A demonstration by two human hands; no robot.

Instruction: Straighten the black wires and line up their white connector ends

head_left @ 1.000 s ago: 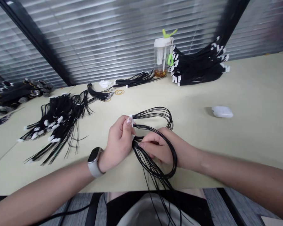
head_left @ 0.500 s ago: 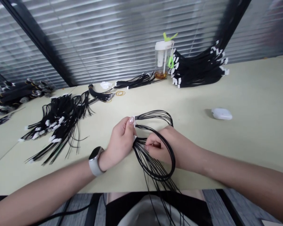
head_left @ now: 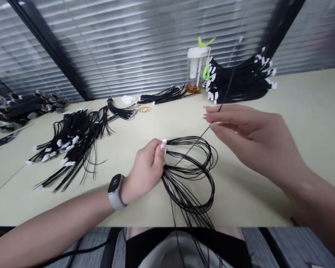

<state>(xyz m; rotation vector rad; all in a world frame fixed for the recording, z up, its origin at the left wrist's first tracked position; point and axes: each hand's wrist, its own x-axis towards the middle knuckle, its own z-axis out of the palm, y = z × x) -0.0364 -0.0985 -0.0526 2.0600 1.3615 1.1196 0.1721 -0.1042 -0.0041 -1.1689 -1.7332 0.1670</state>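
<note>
My left hand (head_left: 149, 163) is closed on the white connectors (head_left: 164, 144) at the end of a black wire bundle (head_left: 209, 186). Thin wires loop out to the right of that grip, and loose ends hang over the table's front edge. Raised above the table to the right, my right hand (head_left: 245, 137) pinches one thin black wire (head_left: 197, 142) between thumb and fingers. This wire runs taut from the bundle, and its free end sticks up past my fingertips. Part of the connectors is hidden under my left thumb.
A clear cup with a white lid (head_left: 197, 67) stands at the back beside a stack of black cables (head_left: 240, 83). More cables (head_left: 78, 134) lie on the left. Rubber bands (head_left: 144, 109) and a short bundle (head_left: 164, 95) are near the blinds.
My right hand has moved up and to the right, out of the loops, drawing a single wire with it. The left hand keeps its grip, and the loops have spread wider.
</note>
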